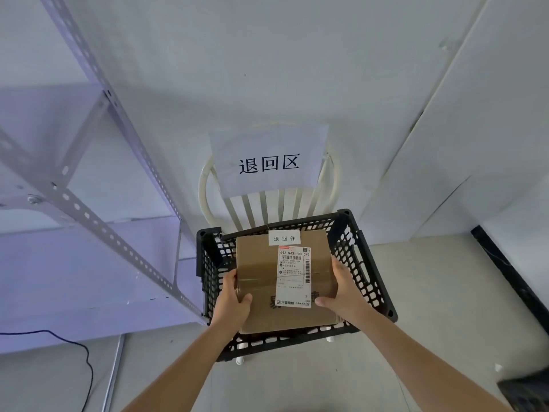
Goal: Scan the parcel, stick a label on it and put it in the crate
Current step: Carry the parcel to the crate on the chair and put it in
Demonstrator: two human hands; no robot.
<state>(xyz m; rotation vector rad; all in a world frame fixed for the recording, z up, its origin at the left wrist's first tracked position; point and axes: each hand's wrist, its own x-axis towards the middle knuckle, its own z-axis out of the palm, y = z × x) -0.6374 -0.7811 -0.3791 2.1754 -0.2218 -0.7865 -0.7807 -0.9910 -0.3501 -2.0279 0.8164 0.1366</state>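
parcel (267, 281), brown cardboard box, held over black crate (368, 272), partly inside rim. left hand (233, 301) grips left side, right hand (341, 288) grips right side, thumbs on top. small white label (284, 238) at far edge, shipping label (294, 276) below it. crate sits on white chair (267, 209) bearing paper sign (269, 159).

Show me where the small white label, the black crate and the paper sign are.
small white label (284, 238), head view, its middle.
black crate (364, 264), head view, right wall.
paper sign (269, 160), head view, printed middle.
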